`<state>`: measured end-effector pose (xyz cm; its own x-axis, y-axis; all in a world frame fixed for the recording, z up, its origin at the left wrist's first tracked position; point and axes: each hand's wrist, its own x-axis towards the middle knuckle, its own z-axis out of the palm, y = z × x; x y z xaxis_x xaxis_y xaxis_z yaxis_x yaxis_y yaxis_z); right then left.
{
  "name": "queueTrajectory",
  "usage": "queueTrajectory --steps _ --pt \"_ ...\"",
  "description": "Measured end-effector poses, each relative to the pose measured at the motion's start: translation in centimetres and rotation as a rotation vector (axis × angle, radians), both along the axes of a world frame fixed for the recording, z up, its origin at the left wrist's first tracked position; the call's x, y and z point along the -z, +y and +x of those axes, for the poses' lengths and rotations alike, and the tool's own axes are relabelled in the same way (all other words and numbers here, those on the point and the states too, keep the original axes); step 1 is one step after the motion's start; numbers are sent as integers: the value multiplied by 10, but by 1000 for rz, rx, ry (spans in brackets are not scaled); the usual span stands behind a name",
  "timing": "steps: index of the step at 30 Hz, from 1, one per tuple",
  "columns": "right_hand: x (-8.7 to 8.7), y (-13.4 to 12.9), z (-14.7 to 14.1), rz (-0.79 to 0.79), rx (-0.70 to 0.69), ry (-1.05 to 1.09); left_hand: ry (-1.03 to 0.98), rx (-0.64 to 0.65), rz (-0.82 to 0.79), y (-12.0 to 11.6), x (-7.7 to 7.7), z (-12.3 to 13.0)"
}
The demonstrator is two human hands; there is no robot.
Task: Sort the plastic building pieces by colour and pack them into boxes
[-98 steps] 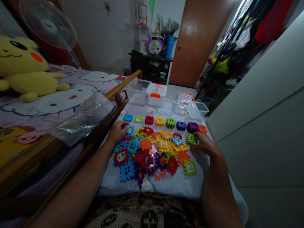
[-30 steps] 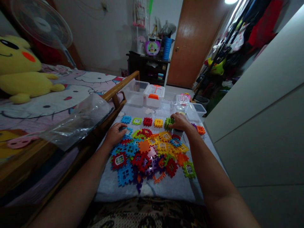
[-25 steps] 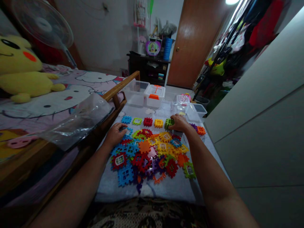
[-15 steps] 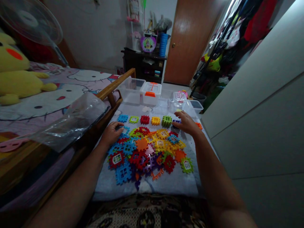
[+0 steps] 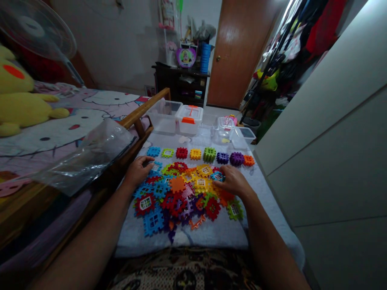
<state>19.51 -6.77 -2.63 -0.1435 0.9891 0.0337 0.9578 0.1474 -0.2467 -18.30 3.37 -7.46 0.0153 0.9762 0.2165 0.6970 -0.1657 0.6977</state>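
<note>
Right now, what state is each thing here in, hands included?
Left hand: partly curled, by a light-blue tile
Right hand: fingers at a blue window tile, hold unclear
Loose tiles: heaped, overlapping
Green stack: layered
Left clear box: open-topped
Orange-handled box: lid on
Plastic bag: crumpled
Door: shut
Fan: running or not, unclear

Head view | bare left hand (image 5: 137,173): thumb and index parted beside light-blue toothed plastic tile (image 5: 156,167) | bare right hand (image 5: 235,180): at blue toothed plastic tile with white window grid (image 5: 217,176), grip unclear | multicoloured heap of toothed plastic tiles (image 5: 177,185) between hands | beyond: straight row of coloured tiles (image 5: 209,154), some stacked; clear plastic boxes (image 5: 165,117) behind
</note>
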Motion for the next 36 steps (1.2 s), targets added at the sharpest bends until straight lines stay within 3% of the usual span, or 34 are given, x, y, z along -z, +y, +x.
queueTrajectory --steps 7,14,24,28,30,33,36 --pt "4 -3 8 16 2 156 -4 24 -24 -2 -3 1" --pt "5 -5 20 148 -37 352 -19 20 -21 -2 -1 1" --pt "4 -1 -19 159 -210 484 -32 15 -24 -1 0 2" --pt "6 0 -22 172 -247 504 -56 3 -41 0 -2 1" --pt "6 0 -15 189 -190 523 -61 -2 -43 0 -9 1" --pt "8 -1 -1 191 -36 549 -18 25 36 -6 -31 9" --pt "9 -2 10 190 73 543 71 197 120 -20 -59 35"
